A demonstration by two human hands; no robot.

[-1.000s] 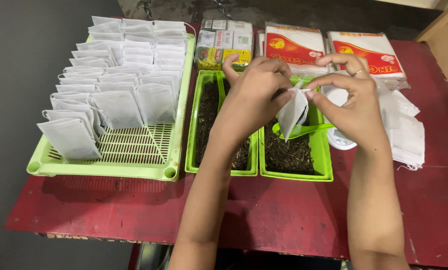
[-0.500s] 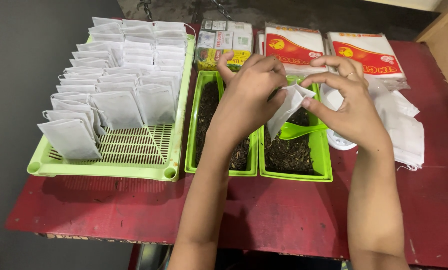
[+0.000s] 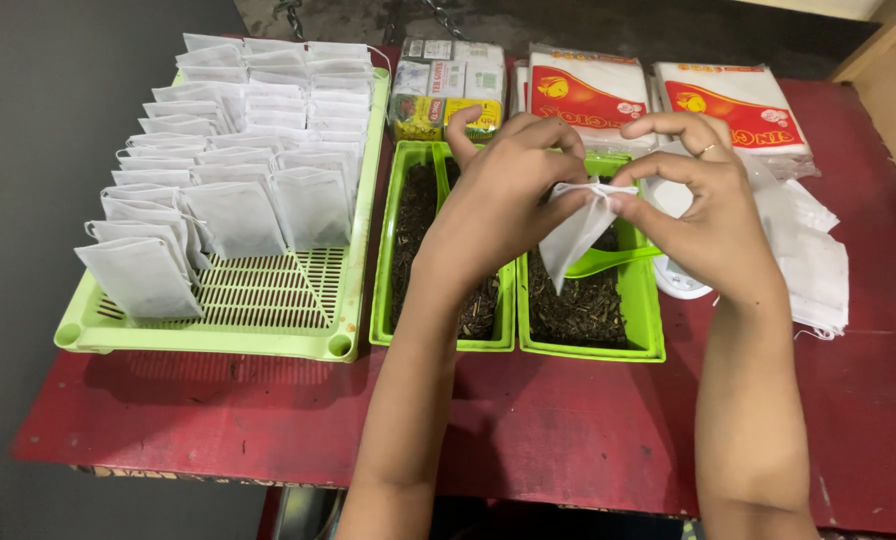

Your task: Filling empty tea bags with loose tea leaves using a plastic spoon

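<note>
**Filter bag pinched shut at its mouth**

Fingers of both my hands meet on one white paper filter bag point(image 3: 580, 232), held in the air over the right green tray of dried tea leaves point(image 3: 590, 300). My left hand point(image 3: 498, 205) clamps the bag's top edge between thumb and forefinger from nine o'clock; my right hand point(image 3: 703, 215) does the same from three o'clock, the other fingers arched above. Half a second ago the bag's mouth stood open, a loose white pocket between my fingertips. Now the top is drawn into a narrow, gathered line and the body hangs down in a tapering point, so I judge the mouth to be closing up. Whether there is leaf inside I cannot tell; the paper hides it.

A green plastic scoop point(image 3: 608, 262) lies in the right tray, just below the bag. The left green tray point(image 3: 408, 250) sits at nine o'clock from it, under my left wrist. Further toward nine o'clock, a slotted green basket point(image 3: 268, 300) carries rows of standing white bags point(image 3: 238, 150), its near end bare. At twelve o'clock lie red-and-white packets point(image 3: 588, 95), and at three o'clock a loose stack of flat bags point(image 3: 813, 260) on the red table point(image 3: 568, 430).
</note>
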